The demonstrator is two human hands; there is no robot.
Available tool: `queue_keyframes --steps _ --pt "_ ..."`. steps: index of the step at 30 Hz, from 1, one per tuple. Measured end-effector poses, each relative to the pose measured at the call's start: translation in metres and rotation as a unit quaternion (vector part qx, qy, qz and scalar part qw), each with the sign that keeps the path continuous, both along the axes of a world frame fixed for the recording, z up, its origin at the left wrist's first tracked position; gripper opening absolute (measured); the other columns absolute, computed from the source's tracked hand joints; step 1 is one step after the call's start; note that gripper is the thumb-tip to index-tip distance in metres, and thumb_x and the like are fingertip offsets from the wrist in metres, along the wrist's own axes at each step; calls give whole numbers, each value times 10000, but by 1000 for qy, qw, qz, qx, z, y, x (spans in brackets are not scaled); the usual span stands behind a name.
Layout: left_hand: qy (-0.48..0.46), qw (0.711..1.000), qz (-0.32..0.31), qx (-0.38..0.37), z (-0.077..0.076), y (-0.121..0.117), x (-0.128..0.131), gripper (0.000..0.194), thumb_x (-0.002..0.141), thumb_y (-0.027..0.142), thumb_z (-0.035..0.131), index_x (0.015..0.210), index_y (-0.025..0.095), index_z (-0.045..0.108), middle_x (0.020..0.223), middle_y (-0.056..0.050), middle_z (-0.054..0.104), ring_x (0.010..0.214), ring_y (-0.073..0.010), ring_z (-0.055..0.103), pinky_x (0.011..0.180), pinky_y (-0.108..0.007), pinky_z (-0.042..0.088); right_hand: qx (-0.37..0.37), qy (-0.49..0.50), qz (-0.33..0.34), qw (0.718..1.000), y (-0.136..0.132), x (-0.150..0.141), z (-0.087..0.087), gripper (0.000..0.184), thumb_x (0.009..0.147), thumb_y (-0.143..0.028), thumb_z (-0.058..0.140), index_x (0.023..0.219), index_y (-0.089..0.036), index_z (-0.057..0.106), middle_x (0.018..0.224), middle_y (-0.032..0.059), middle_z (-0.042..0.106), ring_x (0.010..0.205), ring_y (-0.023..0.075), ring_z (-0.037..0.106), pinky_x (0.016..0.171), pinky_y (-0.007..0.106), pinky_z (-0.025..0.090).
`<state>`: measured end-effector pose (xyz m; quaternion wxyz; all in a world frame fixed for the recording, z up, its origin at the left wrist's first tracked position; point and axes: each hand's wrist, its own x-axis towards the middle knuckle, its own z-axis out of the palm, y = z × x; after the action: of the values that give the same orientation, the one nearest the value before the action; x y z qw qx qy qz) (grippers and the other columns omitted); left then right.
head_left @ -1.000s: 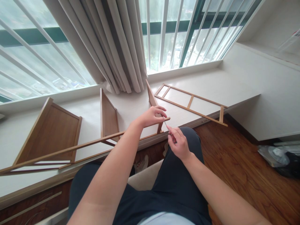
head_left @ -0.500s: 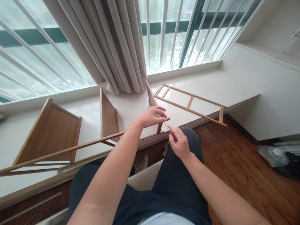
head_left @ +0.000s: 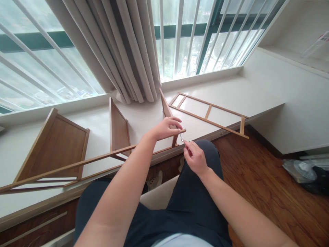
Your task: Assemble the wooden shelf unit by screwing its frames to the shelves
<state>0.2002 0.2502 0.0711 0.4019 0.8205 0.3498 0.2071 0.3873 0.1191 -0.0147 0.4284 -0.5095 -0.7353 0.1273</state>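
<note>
the left hand (head_left: 166, 127) is curled over the right end of a long thin brown wooden rail frame (head_left: 77, 164), its fingers closed on the top bar where that bar meets an upright brown wooden panel (head_left: 166, 109). the frame runs from the far left of the scene to the middle, lying along the near edge of a white window ledge (head_left: 231, 92). the right hand (head_left: 195, 157), just near and right of the left one, pinches a small thin silvery metal tool (head_left: 181, 138) between thumb and fingertips; the tool's tip points up at the frame's right corner, touching or nearly touching it, which cannot be told. two more brown wooden panels stand tilted in the frame: a wide one (head_left: 55, 145) at the left and a narrower one (head_left: 118, 127) in the middle. a second thin brown wooden ladder-like frame (head_left: 208, 115) lies flat on the ledge to the right, apart from the hands. grey pleated curtains (head_left: 123, 51) hang at the far side before a barred window. the person's dark trousers (head_left: 190, 202) fill the near middle, over a brown wooden floor (head_left: 269, 192).
</note>
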Motion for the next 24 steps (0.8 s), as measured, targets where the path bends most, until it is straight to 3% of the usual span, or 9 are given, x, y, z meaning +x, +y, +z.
queue_keyframes --steps 13,24 --pt "4 1000 4 4 1 0 1 293 859 231 521 951 206 798 1369 -50 627 1205 -232 616 1118 -354 467 -29 -43 18 998 0 -2 0 366 993 -176 450 1288 -157 666 941 80 683 816 179 646 768 302 527" --pt "5 1000 5 8 -1 2 0 360 808 160 473 958 209 796 1375 -42 629 1227 -234 604 1128 -360 460 -21 -41 62 997 0 -3 0 431 988 -147 456 1389 -188 610 1010 84 694 849 181 658 779 304 548"
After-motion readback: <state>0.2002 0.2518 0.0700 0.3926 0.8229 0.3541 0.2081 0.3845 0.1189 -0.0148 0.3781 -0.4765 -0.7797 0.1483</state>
